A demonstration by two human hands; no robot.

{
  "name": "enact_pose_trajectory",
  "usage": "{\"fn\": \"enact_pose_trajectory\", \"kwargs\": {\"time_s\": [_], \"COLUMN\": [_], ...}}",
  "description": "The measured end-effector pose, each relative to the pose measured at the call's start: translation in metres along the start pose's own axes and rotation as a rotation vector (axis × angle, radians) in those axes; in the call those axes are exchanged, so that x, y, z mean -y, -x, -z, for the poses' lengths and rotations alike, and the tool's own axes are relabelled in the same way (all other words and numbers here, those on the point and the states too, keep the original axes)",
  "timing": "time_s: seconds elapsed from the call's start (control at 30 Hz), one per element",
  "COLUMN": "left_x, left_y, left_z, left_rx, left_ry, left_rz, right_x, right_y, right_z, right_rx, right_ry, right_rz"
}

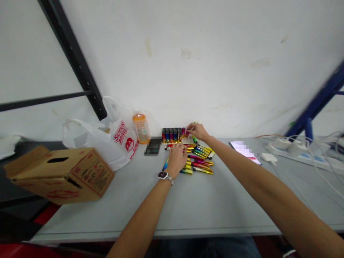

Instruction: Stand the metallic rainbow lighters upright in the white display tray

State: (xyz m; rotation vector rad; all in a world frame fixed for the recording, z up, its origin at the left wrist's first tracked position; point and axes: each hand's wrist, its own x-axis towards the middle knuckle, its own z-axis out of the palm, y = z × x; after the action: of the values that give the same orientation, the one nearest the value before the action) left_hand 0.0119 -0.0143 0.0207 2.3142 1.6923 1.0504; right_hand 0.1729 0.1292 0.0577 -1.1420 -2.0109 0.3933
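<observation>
Colourful metallic lighters (172, 135) with dark tops stand upright in tight rows near the wall. At the right end of these rows my right hand (197, 131) pinches one lighter (187, 132) between thumb and fingers. A clear plastic tray seems to lie beneath, partly hidden. My left hand (176, 158), with a white watch (162, 175) and a bracelet on its wrist, rests with curled fingers over the left side of a loose pile of lighters (200, 163). Whatever those fingers grip is hidden. Several lighters in the pile lie flat, showing gold, red, green and blue.
Left of the rows are a dark pixelated flat object (153, 146), an orange drink bottle (141, 127), a white plastic bag (118, 143) and a cardboard box (77, 175). To the right lie a phone (244, 152), a white charger (269, 157) and a cabled power strip (303, 157).
</observation>
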Motion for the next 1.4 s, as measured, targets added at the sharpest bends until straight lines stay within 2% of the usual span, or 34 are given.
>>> {"fn": "enact_pose_trajectory", "kwargs": {"time_s": [0.2, 0.4, 0.57, 0.7, 0.83, 0.93, 1.0, 1.13, 1.2, 1.3, 1.4], "left_x": [0.004, 0.007, 0.010, 0.012, 0.016, 0.018, 0.016, 0.008, 0.003, -0.005, -0.015], "left_y": [-0.007, -0.012, -0.021, -0.029, -0.030, -0.030, -0.029, -0.026, -0.024, -0.021, -0.017], "left_z": [0.005, 0.010, 0.014, 0.016, 0.019, 0.019, 0.017, 0.010, 0.006, 0.003, 0.002], "left_rx": [0.085, 0.167, 0.261, 0.306, 0.292, 0.206, 0.108, -0.030, -0.071, -0.143, -0.167], "left_ry": [-0.132, -0.202, -0.219, -0.200, -0.149, 0.028, 0.240, 0.770, 0.967, 1.124, 1.169], "left_rz": [-0.020, -0.059, -0.039, -0.037, -0.071, -0.109, -0.108, 0.026, 0.104, 0.210, 0.233], "right_x": [0.003, 0.017, 0.023, 0.024, 0.027, 0.034, 0.038, 0.043, 0.044, 0.047, 0.054], "right_y": [-0.006, 0.013, 0.028, 0.043, 0.066, 0.088, 0.102, 0.125, 0.133, 0.139, 0.142], "right_z": [0.006, 0.006, 0.011, 0.014, 0.017, 0.018, 0.018, 0.018, 0.016, 0.011, 0.005], "right_rx": [0.034, 0.120, 0.217, 0.069, -0.098, -0.198, -0.268, -0.348, -0.354, -0.331, -0.304], "right_ry": [0.293, 0.514, 0.645, 0.491, 0.257, 0.080, -0.035, -0.211, -0.263, -0.297, -0.312], "right_rz": [0.075, 0.002, 0.028, 0.005, 0.056, 0.071, 0.046, -0.074, -0.111, -0.113, -0.090]}}
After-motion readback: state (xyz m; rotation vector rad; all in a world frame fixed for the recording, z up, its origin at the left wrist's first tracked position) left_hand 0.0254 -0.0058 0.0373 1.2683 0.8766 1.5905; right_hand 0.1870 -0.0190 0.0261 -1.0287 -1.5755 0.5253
